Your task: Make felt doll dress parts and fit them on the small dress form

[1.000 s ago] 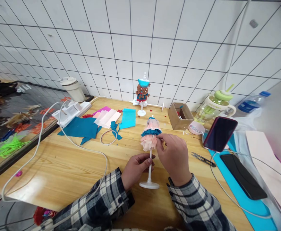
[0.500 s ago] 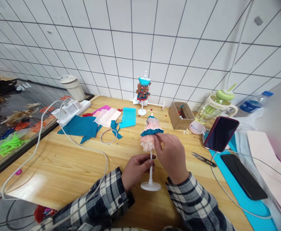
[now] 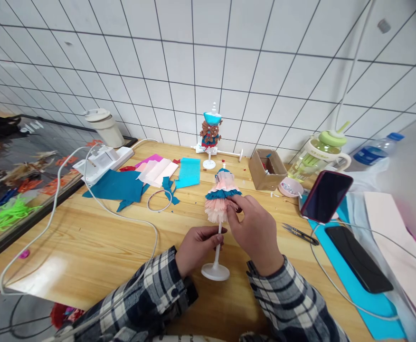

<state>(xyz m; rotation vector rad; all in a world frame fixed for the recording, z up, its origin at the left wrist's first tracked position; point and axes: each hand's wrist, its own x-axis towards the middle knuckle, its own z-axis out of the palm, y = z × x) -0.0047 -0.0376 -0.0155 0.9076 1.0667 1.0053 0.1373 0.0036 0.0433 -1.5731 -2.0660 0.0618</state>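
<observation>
A miniature dress form stands in front of me on a white stand (image 3: 215, 271) with a round base, slightly tilted. It wears a ruffled paper dress (image 3: 216, 209), pale pink with a teal ruffle at the middle. My left hand (image 3: 198, 247) is closed round the stand's thin pole, below the skirt. With thumb and fingers, my right hand (image 3: 256, 228) pinches the right edge of the pink skirt ruffle, just under the teal layer. Some of those fingertips are hidden by the hand and ruffle.
Behind stands a second dressed form (image 3: 211, 135). Paper sheets (image 3: 117, 186) and a ring (image 3: 159, 201) lie left; a white cable (image 3: 137, 221) crosses there. To the right are a cardboard box (image 3: 267, 170), bead dish (image 3: 291, 187), thread snips (image 3: 300, 233), a propped phone (image 3: 326, 195) and a drink jug (image 3: 318, 154).
The stand's base has shifted a little left, so the pole now leans. Both hands keep their hold, with the right hand still at the skirt's right edge.
</observation>
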